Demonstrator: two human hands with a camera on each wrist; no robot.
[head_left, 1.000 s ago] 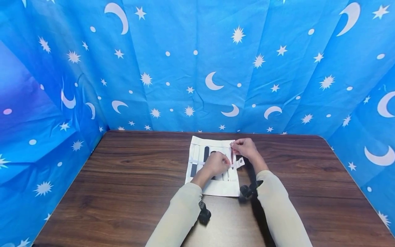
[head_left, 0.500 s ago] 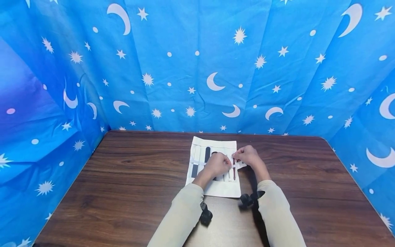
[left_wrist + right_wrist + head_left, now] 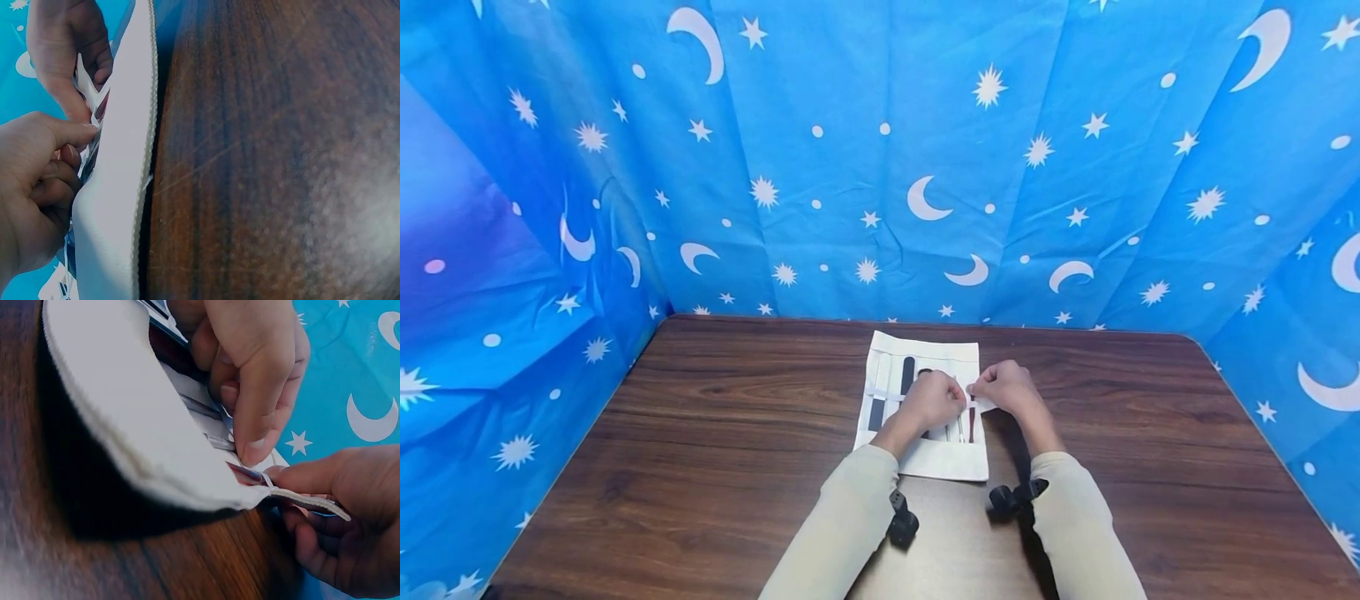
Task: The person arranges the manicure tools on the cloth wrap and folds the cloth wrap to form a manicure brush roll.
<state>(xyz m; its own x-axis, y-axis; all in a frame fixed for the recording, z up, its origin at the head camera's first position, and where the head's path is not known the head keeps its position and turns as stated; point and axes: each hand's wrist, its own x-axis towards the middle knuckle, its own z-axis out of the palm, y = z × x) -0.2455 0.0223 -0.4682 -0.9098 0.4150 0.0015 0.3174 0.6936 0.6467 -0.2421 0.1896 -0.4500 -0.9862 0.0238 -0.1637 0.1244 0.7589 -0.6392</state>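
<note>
A white fabric tool case lies unfolded on the table, its slim tools tucked behind a white elastic band. In its rightmost slot stands a slim dark red tool, whose exact kind I cannot make out. My left hand pinches the band beside this tool and covers the middle of the case. Fingers of my right hand pinch the tool's upper end at the case's right edge. In the right wrist view, the red tool passes under the band between both hands' fingertips.
A black file and a white file sit in the case's left slots. The dark wood table extends around the case. Blue cloth with moons and stars hangs behind and at both sides.
My right hand has moved down toward the near edge, sliding the dark red tool down through the band into its slot. My left hand has stayed at the band.
</note>
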